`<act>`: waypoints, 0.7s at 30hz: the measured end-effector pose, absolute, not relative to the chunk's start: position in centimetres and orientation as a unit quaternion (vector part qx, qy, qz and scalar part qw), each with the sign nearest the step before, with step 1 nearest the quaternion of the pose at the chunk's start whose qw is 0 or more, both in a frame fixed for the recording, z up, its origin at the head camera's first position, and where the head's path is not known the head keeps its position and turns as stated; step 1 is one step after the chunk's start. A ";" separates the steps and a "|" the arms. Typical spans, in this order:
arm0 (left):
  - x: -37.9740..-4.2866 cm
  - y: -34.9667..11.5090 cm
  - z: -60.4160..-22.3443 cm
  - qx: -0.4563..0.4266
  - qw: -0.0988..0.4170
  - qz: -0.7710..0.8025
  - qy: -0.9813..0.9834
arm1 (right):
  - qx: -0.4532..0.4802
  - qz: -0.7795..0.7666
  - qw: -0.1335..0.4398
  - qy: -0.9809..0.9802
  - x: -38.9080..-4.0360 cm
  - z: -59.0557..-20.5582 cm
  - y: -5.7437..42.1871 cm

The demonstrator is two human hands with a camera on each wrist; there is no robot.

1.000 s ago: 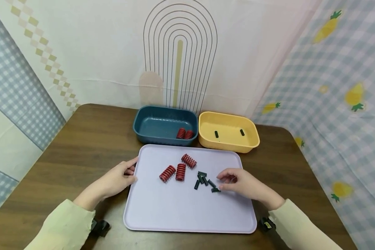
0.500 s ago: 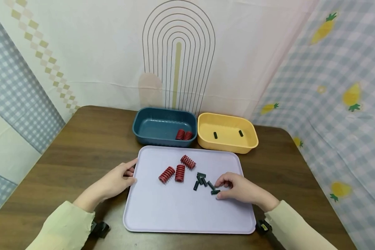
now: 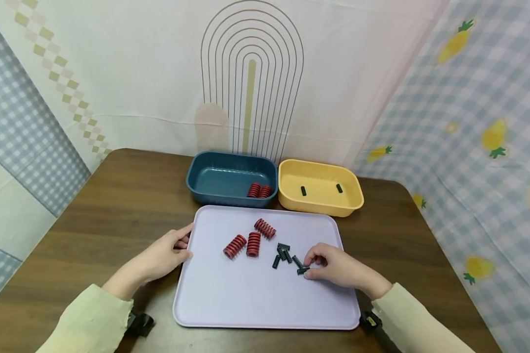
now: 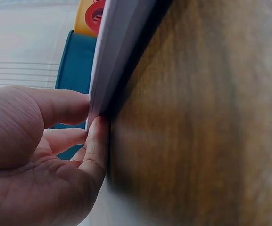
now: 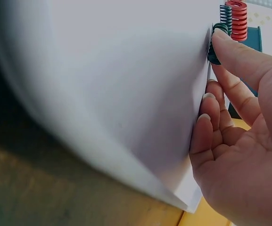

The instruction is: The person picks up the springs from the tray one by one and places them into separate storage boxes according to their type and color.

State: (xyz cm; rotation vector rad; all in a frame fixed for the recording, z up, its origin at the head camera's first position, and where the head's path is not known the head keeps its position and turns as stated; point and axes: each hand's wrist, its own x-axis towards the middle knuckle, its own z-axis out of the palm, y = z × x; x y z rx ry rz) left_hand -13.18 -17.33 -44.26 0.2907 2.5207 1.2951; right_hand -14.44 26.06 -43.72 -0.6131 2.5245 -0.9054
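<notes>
On my distant feed, the right hand [image 3: 342, 267] had shifted slightly towards seven o'clock since one second earlier, its thumb and forefinger narrowing to pinch a green spring [image 3: 301, 271] at three o'clock on the lilac tray [image 3: 247, 304]. I saw the other green springs [image 3: 287, 256] near it at ten o'clock and three red springs [image 3: 253, 244] towards the tray's eleven. The left hand [image 3: 161, 255] gripped the rim around nine o'clock, thumb against fingers.
</notes>
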 end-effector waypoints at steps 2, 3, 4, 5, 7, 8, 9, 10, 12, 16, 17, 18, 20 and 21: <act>-13.2 -17.4 -44.3 0.102 0.142 0.452 0.875 | -0.222 -0.319 0.190 0.902 -14.5 -43.8 26.1; -13.2 -17.4 -44.4 0.104 0.141 0.453 0.874 | -0.223 -0.318 0.188 0.902 -14.5 -43.8 26.0; -13.2 -17.4 -44.4 0.105 0.140 0.454 0.874 | -0.224 -0.319 0.188 0.902 -14.5 -43.9 26.0; -13.2 -17.4 -44.4 0.105 0.140 0.453 0.874 | -0.225 -0.319 0.188 0.901 -14.5 -43.9 26.0; -13.1 -17.5 -44.5 0.103 0.143 0.453 0.874 | -0.226 -0.320 0.190 0.900 -14.4 -43.9 26.0; -13.1 -17.5 -44.5 0.102 0.145 0.453 0.874 | -0.227 -0.321 0.191 0.899 -14.4 -43.9 26.0; -13.1 -17.5 -44.5 0.102 0.147 0.454 0.873 | -0.227 -0.321 0.193 0.899 -14.4 -43.9 26.0; -13.1 -17.5 -44.5 0.101 0.148 0.454 0.873 | -0.227 -0.320 0.193 0.900 -14.4 -43.9 26.0; -13.1 -17.5 -44.4 0.101 0.146 0.454 0.873 | -0.226 -0.317 0.190 0.901 -14.5 -43.8 25.9; -13.2 -17.5 -44.3 0.106 0.136 0.451 0.875 | -0.222 -0.316 0.184 0.904 -14.6 -43.5 25.9; -13.2 -17.5 -44.3 0.107 0.135 0.451 0.876 | -0.220 -0.317 0.184 0.904 -14.6 -43.5 25.9; -13.2 -17.5 -44.3 0.107 0.135 0.451 0.876 | -0.219 -0.320 0.185 0.903 -14.6 -43.5 25.9; -13.2 -17.4 -44.4 0.107 0.138 0.451 0.875 | -0.215 -0.324 0.189 0.901 -14.6 -43.5 25.9; -13.2 -17.4 -44.4 0.107 0.140 0.451 0.875 | -0.213 -0.327 0.192 0.900 -14.6 -43.5 25.9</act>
